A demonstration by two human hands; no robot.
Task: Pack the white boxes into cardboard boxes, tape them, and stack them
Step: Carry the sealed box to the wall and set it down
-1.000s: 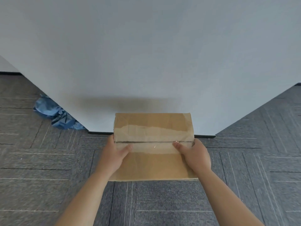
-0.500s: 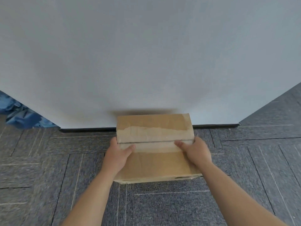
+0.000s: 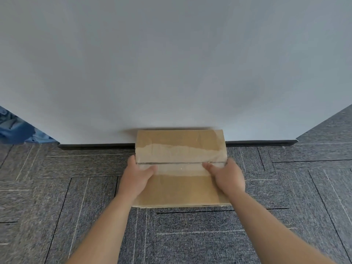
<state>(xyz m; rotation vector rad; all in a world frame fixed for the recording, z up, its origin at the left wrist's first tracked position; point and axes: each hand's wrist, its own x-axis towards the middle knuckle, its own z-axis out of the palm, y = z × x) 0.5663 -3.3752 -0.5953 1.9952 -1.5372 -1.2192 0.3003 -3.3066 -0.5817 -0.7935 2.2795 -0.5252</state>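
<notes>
— What's around it?

— A plain pale wall fills the view ahead, with a dark baseboard at its foot and grey carpet below. Crumpled blue material lies far left, past the wall's corner.

— And the box?

— The cardboard box is close up to the wall, its far edge covering the baseboard. Clear tape runs along the top seam.

— The hands?

— The left hand grips its left side, the right hand its right. Both thumbs lie on top by the seam, and the fingers go down the sides, hidden. I cannot tell whether it rests on the carpet.
</notes>
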